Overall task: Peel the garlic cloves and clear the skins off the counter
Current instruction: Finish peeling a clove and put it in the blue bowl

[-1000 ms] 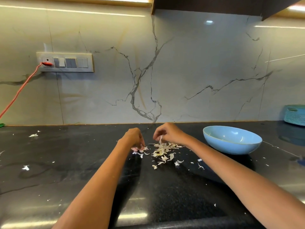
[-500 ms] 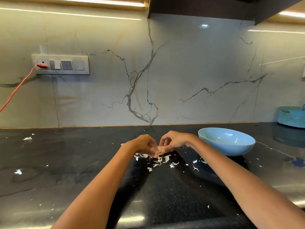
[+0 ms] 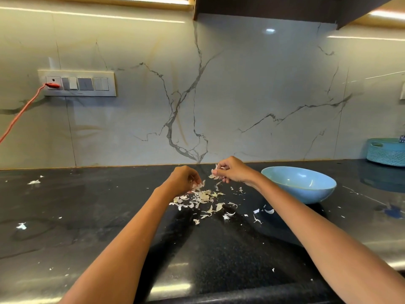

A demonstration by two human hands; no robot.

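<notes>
Most of the black counter (image 3: 87,216) is bare stone, yet it is far from clean, so the clearing half of the job looks hardly begun. To the right of the hands sits the blue bowl (image 3: 306,194), the likely place for peeled cloves, though from this angle its inside shows only a pale glint and I cannot tell whether any cloves lie in it. Between the bowl and the left forearm is the main heap of garlic skins (image 3: 202,197), a loose scatter of pale, papery flakes lying directly below both hands. Smaller stray flakes (image 3: 34,182) lie well apart at the far left, and more specks dot the surface toward the near edge and around the bowl. Above the heap, the left hand (image 3: 183,179) has its fingers curled round something small with a flake showing at the fingertips; probably a clove, but it is hidden. The right hand (image 3: 230,170) pinches a torn piece of skin (image 3: 212,176) between thumb and fingers, just above the heap. Judging from this, peeling is under way with much skin already shed, and every flake has yet to be gathered up.
</notes>
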